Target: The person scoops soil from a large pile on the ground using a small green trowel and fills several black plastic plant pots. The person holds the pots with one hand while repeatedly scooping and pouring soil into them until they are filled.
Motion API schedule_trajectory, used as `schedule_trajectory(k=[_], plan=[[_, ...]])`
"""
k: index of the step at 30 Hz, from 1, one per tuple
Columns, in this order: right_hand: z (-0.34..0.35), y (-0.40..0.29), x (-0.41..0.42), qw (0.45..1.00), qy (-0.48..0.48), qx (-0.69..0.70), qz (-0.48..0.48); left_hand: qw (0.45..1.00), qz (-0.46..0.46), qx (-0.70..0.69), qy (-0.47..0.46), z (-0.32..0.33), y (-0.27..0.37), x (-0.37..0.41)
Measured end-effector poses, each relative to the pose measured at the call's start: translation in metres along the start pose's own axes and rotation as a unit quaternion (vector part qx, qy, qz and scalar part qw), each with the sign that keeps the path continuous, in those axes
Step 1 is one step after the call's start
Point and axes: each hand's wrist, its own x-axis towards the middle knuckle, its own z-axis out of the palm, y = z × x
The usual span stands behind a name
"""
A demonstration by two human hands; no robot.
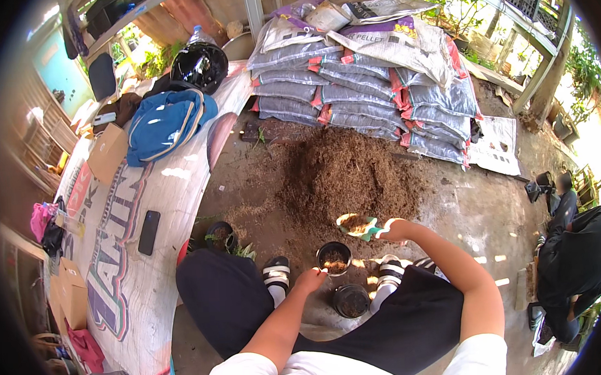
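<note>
My left hand (311,279) grips the near left rim of a small black plant pot (334,259), which has some brown soil mix inside. To its upper right, my right hand (397,230) is closed on the handle of a green hand trowel (370,228). The trowel's blade carries a load of brown mix and lies at the near edge of a large heap of loose brown growing mix (355,180). Between my feet stands another black pot (351,301) with dark contents.
Stacked filled sacks (356,92) stand behind the heap. At left, a banner-covered platform (180,192) holds a blue backpack (164,125), a black helmet (199,66) and a phone (149,233). A potted plant (221,237) is by my left knee. Another person (575,261) crouches at far right.
</note>
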Motion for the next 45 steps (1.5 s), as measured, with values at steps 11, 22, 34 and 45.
schedule_trajectory(k=[11,22,34,45], plan=[[0.01,-0.022,-0.011,0.976,-0.133,-0.167,-0.031,1.0,-0.012,-0.027,-0.001,-0.006,0.012,-0.008],[0.013,-0.017,-0.002,0.972,-0.137,-0.189,-0.027,0.999,-0.015,-0.036,0.018,-0.005,0.009,-0.005],[0.015,-0.022,-0.008,0.975,-0.095,-0.193,-0.048,0.996,-0.007,-0.044,0.084,-0.014,0.016,-0.011],[0.014,-0.036,-0.019,0.973,-0.071,-0.208,-0.074,0.926,0.204,-0.064,0.309,-0.045,0.055,0.001]])
